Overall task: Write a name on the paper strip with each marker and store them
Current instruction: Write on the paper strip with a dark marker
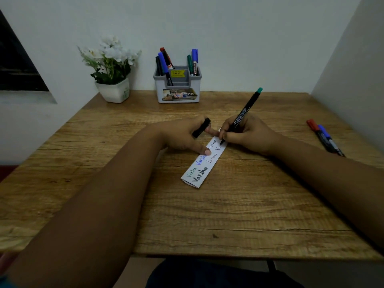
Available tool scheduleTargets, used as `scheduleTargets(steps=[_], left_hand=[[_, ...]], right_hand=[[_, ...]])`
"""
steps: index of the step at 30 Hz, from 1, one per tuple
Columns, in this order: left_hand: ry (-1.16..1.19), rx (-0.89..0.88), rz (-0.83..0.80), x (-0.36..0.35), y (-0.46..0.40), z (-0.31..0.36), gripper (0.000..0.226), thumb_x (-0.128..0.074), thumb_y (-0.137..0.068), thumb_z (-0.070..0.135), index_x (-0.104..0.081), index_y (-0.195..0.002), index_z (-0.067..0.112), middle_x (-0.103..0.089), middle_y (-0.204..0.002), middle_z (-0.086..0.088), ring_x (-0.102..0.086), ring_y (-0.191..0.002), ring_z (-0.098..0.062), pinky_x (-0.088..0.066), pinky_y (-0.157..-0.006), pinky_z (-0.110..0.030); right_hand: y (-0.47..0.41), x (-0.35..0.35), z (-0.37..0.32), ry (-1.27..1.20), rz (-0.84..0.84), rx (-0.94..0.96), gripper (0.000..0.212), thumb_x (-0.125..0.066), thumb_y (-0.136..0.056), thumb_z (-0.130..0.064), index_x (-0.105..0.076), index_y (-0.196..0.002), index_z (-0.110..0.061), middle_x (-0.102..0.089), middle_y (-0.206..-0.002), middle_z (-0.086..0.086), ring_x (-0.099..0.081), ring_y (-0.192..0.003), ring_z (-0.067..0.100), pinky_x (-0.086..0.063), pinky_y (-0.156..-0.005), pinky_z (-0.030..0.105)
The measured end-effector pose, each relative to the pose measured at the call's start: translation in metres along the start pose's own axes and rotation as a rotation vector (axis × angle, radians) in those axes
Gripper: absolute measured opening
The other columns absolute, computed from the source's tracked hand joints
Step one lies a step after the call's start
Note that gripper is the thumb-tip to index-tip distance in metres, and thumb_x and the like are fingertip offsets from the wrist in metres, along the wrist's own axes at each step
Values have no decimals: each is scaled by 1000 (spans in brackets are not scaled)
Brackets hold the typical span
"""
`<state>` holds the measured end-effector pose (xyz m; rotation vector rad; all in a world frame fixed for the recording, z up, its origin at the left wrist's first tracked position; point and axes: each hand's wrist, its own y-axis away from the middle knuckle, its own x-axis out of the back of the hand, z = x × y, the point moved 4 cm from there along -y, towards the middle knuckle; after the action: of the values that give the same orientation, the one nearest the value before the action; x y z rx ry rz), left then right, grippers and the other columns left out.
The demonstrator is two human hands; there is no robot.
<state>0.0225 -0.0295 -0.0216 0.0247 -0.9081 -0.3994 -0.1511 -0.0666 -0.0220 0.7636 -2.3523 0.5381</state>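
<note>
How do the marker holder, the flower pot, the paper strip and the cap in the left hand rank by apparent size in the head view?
1. Paper strip, nearer the camera, so unsure against the next.
2. Marker holder.
3. Flower pot, close to the holder.
4. Cap, clearly smallest.

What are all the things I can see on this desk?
Wooden table: one, brown, fills the view.
White paper strip: one, names written on it, table centre.
Black marker with green end: one, in right hand, tip on strip.
Black marker cap: one, in left hand.
Grey and white pen holder: one, table's back, five markers inside.
Loose markers: two, red-capped and blue-capped, right edge.
White flower pot: one, white flowers, back left.
Left hand: holds cap, fingers press strip.
Right hand: grips marker, writing.
</note>
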Motion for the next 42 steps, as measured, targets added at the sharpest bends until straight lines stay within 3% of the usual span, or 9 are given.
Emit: scheduleTargets(steps=[3, 12, 15, 21, 30, 34, 36, 38, 42], left_hand=[[0, 4, -3, 0, 0, 1, 68, -78, -78, 34, -40, -133, 24, -48, -131, 9, -44, -125, -18, -41, -105, -41], [-2, 1, -7, 0, 2, 1, 67, -78, -78, 33, -40, -132, 24, -47, -119, 19, -44, -124, -16, -40, -105, -42], [15, 4, -14, -1, 2, 1, 65, -78, -79, 30, -40, -132, 25, -46, -110, 30, -44, -123, -14, -39, -106, -39], [9, -9, -8, 0, 2, 3, 61, -76, -81, 28, -41, -130, 24, -42, -102, 36, -43, -115, -9, -38, -92, -28], [-22, -1, -6, 0, 0, 1, 60, -77, -79, 32, -40, -126, 27, -49, -119, 8, -47, -113, -17, -43, -90, -34], [5, -2, -25, -1, 1, 4, 60, -76, -81, 28, -40, -130, 23, -46, -105, 33, -41, -116, -8, -37, -95, -29], [1, -6, -39, -1, 2, 4, 65, -76, -81, 29, -39, -134, 22, -46, -112, 39, -40, -122, -7, -36, -101, -31], [-13, -18, -45, -1, 2, 4, 66, -76, -81, 30, -39, -135, 23, -48, -120, 36, -40, -125, -8, -37, -104, -33], [5, -1, -37, -1, 3, 4, 68, -76, -81, 29, -37, -137, 22, -44, -106, 38, -40, -121, -7, -37, -103, -32]], right_hand=[[0, 3, 2, -28, 38, -25, 16, -66, -87, -9, -73, -79, -21, -75, -87, 2, -69, -90, 17, -54, -89, 42], [-1, 0, 2, 19, 25, -20, 11, -68, -86, -15, -72, -79, -23, -74, -89, 7, -69, -90, 26, -53, -87, 52], [-1, 0, 0, 10, 17, -4, 16, -67, -86, -9, -71, -76, -22, -74, -87, 8, -69, -89, 26, -53, -87, 52], [-1, 2, 3, -14, 57, -20, 13, -68, -86, -10, -72, -80, -21, -75, -87, 1, -70, -91, 16, -55, -89, 46], [-4, 0, 7, 24, 29, -34, 6, -67, -85, -18, -72, -80, -18, -74, -89, 3, -69, -93, 20, -54, -89, 50], [-3, 4, 6, -31, 48, -55, 12, -64, -87, -11, -70, -77, -15, -73, -88, 5, -68, -92, 12, -55, -86, 41], [-2, 7, 4, -92, 78, -67, 18, -62, -89, -6, -69, -76, -16, -72, -86, 5, -66, -85, 4, -53, -79, 33], [-2, 8, 4, -68, 60, -64, 18, -62, -89, -6, -69, -77, -17, -72, -87, 6, -68, -88, 10, -55, -82, 34], [-4, 5, 6, -12, 34, -87, 12, -64, -88, -9, -70, -81, -16, -73, -91, 8, -68, -94, 21, -54, -91, 43]])
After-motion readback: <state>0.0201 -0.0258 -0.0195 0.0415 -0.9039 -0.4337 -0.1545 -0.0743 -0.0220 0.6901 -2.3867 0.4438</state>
